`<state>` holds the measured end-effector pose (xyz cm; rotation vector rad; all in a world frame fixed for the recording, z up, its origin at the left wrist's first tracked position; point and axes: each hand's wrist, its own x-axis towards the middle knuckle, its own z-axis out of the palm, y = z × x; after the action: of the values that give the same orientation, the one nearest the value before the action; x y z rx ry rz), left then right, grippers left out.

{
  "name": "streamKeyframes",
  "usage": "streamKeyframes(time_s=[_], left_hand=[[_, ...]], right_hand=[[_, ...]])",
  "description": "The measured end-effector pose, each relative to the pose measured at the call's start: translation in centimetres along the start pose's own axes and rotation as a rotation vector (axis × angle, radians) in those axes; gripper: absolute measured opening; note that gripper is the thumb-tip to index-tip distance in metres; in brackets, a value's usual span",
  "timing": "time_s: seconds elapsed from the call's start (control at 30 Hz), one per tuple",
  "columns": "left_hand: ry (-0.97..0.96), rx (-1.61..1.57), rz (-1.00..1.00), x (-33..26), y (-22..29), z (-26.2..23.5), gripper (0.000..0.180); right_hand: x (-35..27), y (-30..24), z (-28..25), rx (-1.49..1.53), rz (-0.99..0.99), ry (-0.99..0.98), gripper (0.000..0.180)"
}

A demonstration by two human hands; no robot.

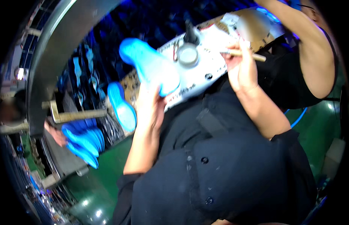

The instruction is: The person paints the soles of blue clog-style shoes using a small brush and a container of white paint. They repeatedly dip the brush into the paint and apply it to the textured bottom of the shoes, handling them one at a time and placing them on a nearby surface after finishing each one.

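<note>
My left hand (152, 105) grips a bright blue shoe sole (150, 63) by its lower end, tilted above the white work surface (207, 71). Between the fingers of my right hand (243, 71) is a thin tool with a pale wooden handle (258, 57); its tip, pointing left, is too blurred to name. The tool and the sole are apart. Between my hands stands a round cup (188, 55) with whitish contents. Just behind it is a black bottle (190, 33) with a narrow top.
Another blue sole (122, 107) lies left of my left hand. Further left, another person's hand (55, 134) touches several stacked blue soles (82, 138) beside a wooden frame (78, 115). A curved metal beam (50, 48) rises at the upper left. Close on my right, a co-worker's arm (313, 48) reaches in.
</note>
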<state>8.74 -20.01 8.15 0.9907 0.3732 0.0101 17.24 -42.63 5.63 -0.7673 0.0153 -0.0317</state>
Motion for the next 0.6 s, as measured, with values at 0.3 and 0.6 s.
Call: streamKeyframes(time_s=[0.3, 0.6], left_hand=[[-0.576, 0.243, -0.173, -0.6, 7.4, 5.8, 0.084], [-0.515, -0.201, 0.021, 14.6, 12.7, 34.5, 0.042]], right_hand=[[0.1, -1.8, -3.8, -0.36, 0.033, 0.189, 0.04], [0.7, -4.3, -5.8, -0.277, 0.025, 0.198, 0.03]])
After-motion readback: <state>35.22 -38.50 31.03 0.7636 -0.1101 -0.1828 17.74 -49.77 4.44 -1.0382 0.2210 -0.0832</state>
